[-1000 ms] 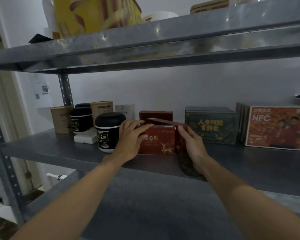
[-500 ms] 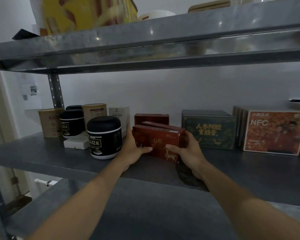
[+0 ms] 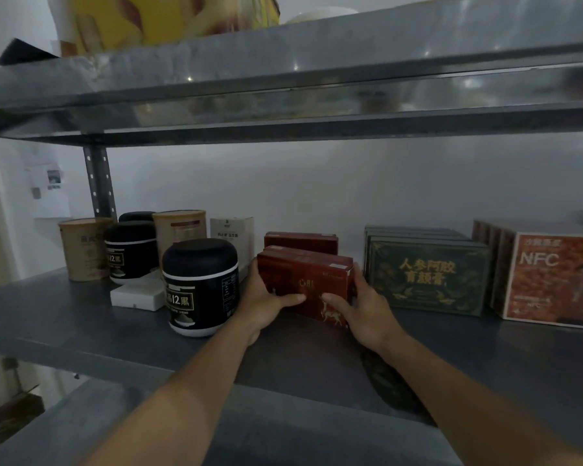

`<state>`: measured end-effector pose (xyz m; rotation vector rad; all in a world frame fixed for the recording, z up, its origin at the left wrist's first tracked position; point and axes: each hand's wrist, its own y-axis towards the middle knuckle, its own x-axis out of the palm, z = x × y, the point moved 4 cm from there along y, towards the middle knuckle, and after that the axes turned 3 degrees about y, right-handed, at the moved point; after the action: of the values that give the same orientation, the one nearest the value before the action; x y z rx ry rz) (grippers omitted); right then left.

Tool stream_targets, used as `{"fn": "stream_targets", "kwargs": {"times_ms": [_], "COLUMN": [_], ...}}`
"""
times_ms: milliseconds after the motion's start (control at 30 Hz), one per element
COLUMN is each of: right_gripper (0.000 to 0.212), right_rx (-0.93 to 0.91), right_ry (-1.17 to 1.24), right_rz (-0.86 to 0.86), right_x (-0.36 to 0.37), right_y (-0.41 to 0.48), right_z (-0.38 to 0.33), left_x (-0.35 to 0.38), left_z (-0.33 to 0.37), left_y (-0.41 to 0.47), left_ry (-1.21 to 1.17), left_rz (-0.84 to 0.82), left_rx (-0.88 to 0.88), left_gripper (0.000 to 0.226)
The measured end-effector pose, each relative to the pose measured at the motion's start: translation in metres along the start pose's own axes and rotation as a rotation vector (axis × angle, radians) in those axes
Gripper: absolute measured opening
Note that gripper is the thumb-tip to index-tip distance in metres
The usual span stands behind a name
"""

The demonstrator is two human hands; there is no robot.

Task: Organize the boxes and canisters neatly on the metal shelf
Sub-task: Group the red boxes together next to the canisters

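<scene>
— Spotted the red box (image 3: 303, 280)?
— Yes, tilted, clamped between both hands, low at the front of the metal shelf (image 3: 81, 317)
— Fingers?
— Curled tight round its ends, left hand (image 3: 266, 304) and right hand (image 3: 367, 311), thumbs across the face
— Nearby?
— Noted a black canister (image 3: 201, 287) just left of the left fingers, a green box (image 3: 424, 274) right of the right fingers

Grey metal shelf (image 3: 64, 326) showing a dull mottled sheen, red box (image 3: 305, 269) looking like glossy cardboard, black canister (image 3: 199, 260) at its nine o'clock gleaming smooth.
</scene>
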<state>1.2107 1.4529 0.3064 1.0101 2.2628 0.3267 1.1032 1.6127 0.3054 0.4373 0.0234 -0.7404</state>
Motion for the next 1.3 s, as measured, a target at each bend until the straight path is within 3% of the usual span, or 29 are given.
{"fn": "stream_targets", "kwargs": {"times_ms": [300,567,867,1033,1300], "right_gripper": [0.072,0.058,0.061,0.08,0.085], "right_rx": [0.07,0.151,0.191,0.176,0.138], "right_ry": [-0.171,-0.032,0.128,0.129,0.077], "right_rz": [0.011,-0.032,-0.047,-0.066,-0.032], "right_x": [0.011,0.02,0.026,0.029,0.034], "right_y": [0.034,0.063,0.092,0.099,0.104], "right_z": [0.014,0.029,0.046,0.048,0.05], "left_x": [0.0,0.002,0.004,0.007,0.006], "left_z": [-0.017,-0.024,-0.026,-0.023,-0.03], "left_y": [0.03,0.052,0.073,0.079,0.094], "left_ry": [-0.003,0.039,-0.043,-0.141,-0.315], "left_rz": [0.093,0.174,0.292,0.323,0.325], "left_rx": [-0.012,-0.031,-0.105,-0.144,-0.215], "left_gripper": [0.109,0.106,0.115,0.095,0.051]}}
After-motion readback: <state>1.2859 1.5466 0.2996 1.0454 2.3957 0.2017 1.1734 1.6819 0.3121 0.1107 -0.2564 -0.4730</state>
